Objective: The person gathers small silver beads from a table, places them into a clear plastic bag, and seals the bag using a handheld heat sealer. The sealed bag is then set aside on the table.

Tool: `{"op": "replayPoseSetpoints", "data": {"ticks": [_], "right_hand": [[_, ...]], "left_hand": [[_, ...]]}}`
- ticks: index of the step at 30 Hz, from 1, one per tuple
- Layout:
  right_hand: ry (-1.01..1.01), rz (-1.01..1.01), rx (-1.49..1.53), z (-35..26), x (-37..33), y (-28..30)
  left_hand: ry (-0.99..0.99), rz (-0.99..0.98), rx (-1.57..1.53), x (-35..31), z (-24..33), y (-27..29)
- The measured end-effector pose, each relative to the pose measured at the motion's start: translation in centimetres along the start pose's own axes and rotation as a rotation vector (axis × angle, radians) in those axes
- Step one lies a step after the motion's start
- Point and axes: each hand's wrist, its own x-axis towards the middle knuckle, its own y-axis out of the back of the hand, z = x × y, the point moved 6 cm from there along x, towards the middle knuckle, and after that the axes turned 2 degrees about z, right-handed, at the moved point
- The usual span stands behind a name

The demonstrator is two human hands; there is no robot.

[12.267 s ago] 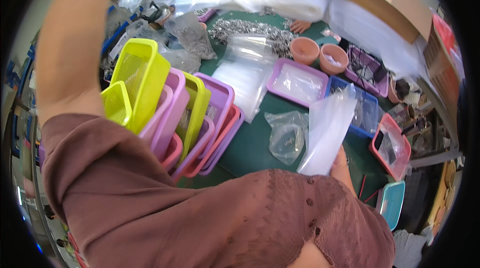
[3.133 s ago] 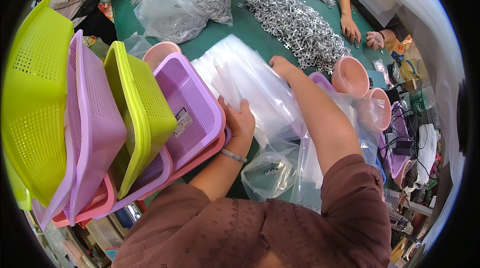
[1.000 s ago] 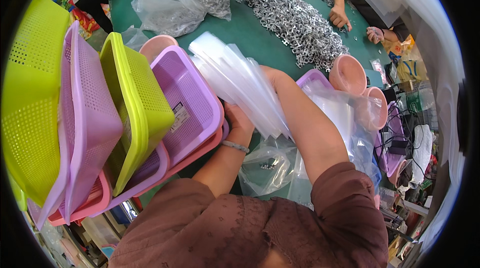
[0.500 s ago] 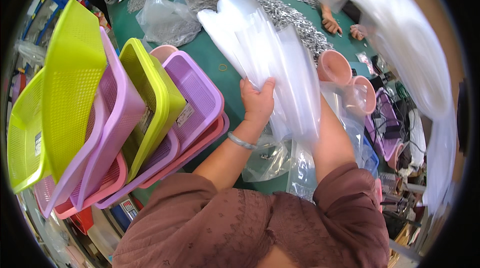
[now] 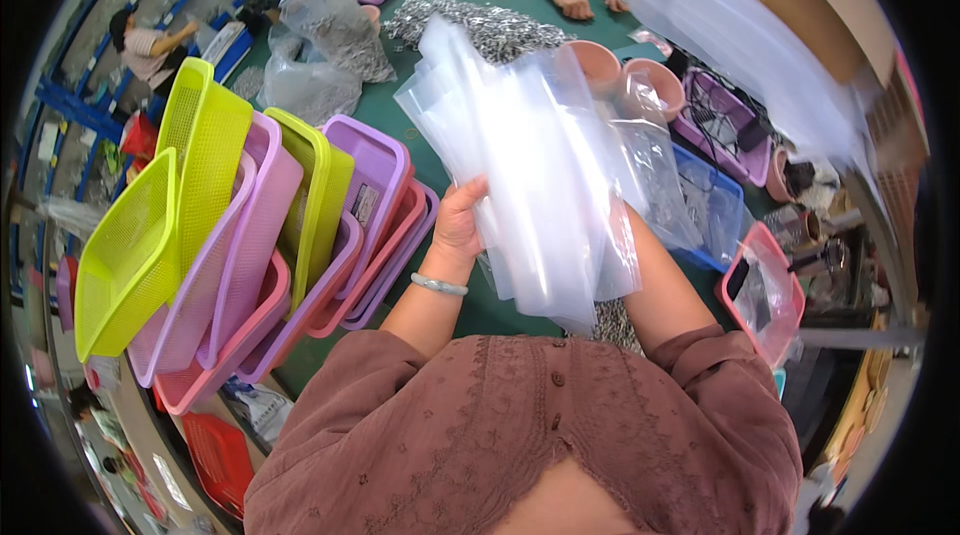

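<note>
A fanned stack of clear plastic bags (image 5: 530, 185) is held up before me, over the green table. My left hand (image 5: 460, 222) grips its left edge, thumb on the near face and the other fingers behind the plastic. At the stack's right edge, my right hand (image 5: 622, 240) is mostly covered by the sheets, its fingers hidden. A heap of small silvery metal pieces (image 5: 480, 27) lies beyond the stack, and more such pieces (image 5: 618, 325) show below its lower edge. Another loose clear bag (image 5: 655, 180) lies to the right.
Lime, purple and pink baskets (image 5: 325, 205) lean in a row on the left. Filled clear bags (image 5: 310, 90) stand behind. Pink tubs (image 5: 655, 87), a blue bin (image 5: 710, 210) and a purple basket (image 5: 725, 125) line the right. Plastic film (image 5: 740, 45) hangs overhead; another person's hand (image 5: 572, 5) is across the table.
The bag stack has spread wider and shifted slightly, with my left hand still on its left edge. My view has shifted, showing more of the right side and the room at left.
</note>
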Motion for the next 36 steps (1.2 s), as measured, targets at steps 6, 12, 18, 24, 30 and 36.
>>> {"op": "replayPoseSetpoints", "data": {"ticks": [6,12,18,24,30,36], "right_hand": [[0.09,0.039,0.036,0.2,-4.5,-0.8],[0.157,0.074,0.059,-0.4,-8.0,-0.9],[0.16,0.099,0.04,4.3,-11.3,-2.1],[0.108,0.03,-0.028,6.2,-11.9,-0.5],[0.003,0.138,0.266,4.5,-14.2,1.2],[0.215,0.344,0.32,1.2,-23.7,8.0]], "left_hand": [[0.118,-0.047,-0.046,-2.1,-1.4,-3.2],[0.158,0.012,0.112,-0.6,-3.2,-1.2],[0.519,-0.102,0.083,-3.8,-5.2,-1.2],[0.552,0.135,-0.033,-6.2,-7.6,1.7],[0.665,-0.18,0.313,-2.5,-10.4,-3.0],[0.515,-0.314,0.783,-3.3,-18.4,-12.3]]}}
